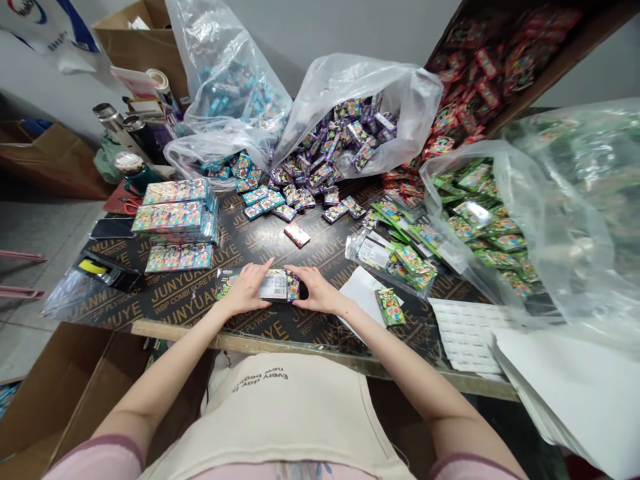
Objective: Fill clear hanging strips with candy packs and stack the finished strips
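A clear plastic packet with a white barcode label (273,285) lies flat near the table's front edge, with small colourful boxes inside. My left hand (246,291) grips it left of the label, its fingers partly over the top. At the right end, my right hand (316,291) holds the packet between thumb and fingers. Just beyond the hands rests a single red and white small box (297,234). To the right, a green small box (390,307) sits partly on a white paper sheet (361,293).
Stacked filled packets (173,223) stand at left, near a phone (114,229) and a black pouch (103,272). Bags of blue (235,100), purple (345,133) and green boxes (485,213) line the back and right. A sticker sheet (465,337) overlaps the front edge.
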Action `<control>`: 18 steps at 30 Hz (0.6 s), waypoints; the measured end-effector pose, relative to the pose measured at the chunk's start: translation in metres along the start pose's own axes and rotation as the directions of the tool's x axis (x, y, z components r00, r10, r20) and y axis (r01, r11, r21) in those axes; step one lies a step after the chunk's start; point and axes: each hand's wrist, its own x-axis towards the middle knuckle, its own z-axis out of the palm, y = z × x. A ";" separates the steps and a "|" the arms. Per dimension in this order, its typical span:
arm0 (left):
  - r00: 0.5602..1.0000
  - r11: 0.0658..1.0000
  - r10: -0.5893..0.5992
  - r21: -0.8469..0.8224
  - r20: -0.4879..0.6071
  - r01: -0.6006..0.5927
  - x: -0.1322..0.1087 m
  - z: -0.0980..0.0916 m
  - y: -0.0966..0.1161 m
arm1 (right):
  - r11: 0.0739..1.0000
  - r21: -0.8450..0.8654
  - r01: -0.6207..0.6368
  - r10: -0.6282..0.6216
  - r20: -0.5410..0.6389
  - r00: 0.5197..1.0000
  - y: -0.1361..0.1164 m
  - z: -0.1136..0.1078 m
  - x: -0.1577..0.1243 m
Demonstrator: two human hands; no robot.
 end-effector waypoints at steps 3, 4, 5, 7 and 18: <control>0.999 0.999 -0.047 -0.013 -0.028 0.047 -0.002 -0.003 0.000 | 0.999 0.008 -0.053 0.053 -0.169 0.984 0.000 0.008 0.000; 0.996 0.997 -0.080 -0.022 -0.047 0.079 -0.002 -0.005 0.000 | 0.995 0.014 -0.099 0.100 -0.240 0.966 -0.002 0.010 0.000; 0.992 0.994 -0.108 -0.032 -0.062 0.106 -0.003 -0.006 -0.001 | 0.990 0.028 -0.137 0.140 -0.285 0.948 -0.004 0.012 0.000; 0.988 0.990 -0.135 -0.044 -0.074 0.132 -0.004 -0.007 -0.001 | 0.987 0.065 -0.145 0.156 -0.258 0.953 -0.009 0.014 0.003; 0.989 0.989 -0.148 0.009 0.014 0.148 -0.006 0.006 0.004 | 0.908 -0.010 -0.418 0.391 -0.334 0.858 0.080 -0.006 0.065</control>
